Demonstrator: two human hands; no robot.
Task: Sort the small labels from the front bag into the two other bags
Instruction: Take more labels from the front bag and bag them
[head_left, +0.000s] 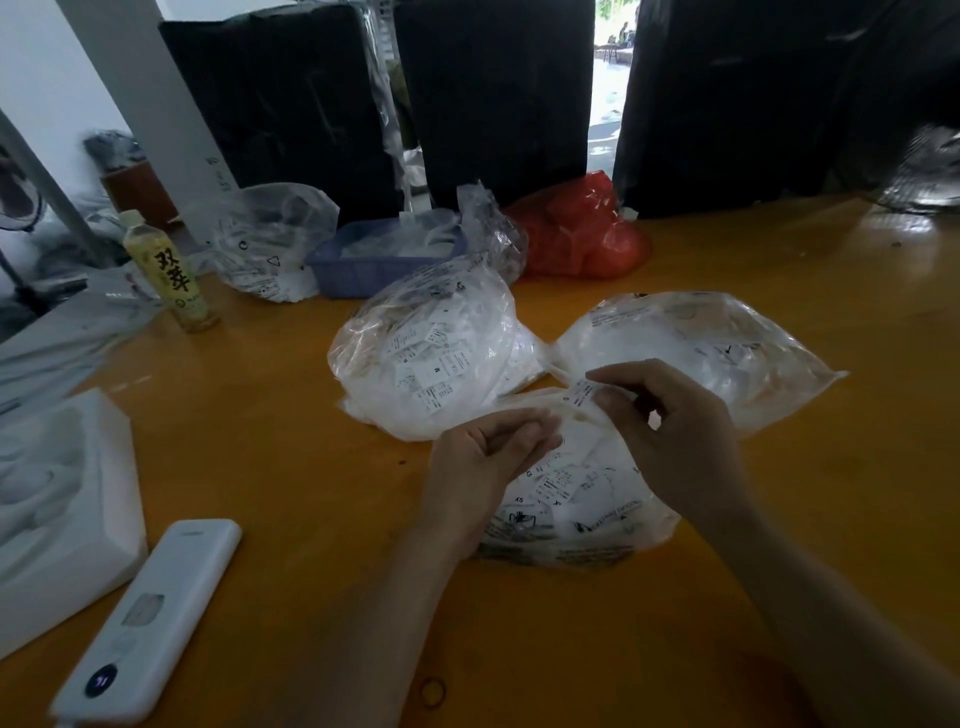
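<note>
Right hand (670, 431) pinches small white printed label (584, 391) above clear plastic front bag (582, 509).
Right clear bag (727, 353) lies just beyond, nearer that hand; left hand (483, 457) grips bag mouth; rounded left bag (431, 353) far-left.

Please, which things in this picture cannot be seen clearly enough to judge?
- Label pinched by the right hand: print too small, head view.
- Left hand grip: fingertips curl inward, hiding anything held.
- Front bag: its opening is covered by both hands.
- Blue basket: contents blurred behind plastic.
</note>
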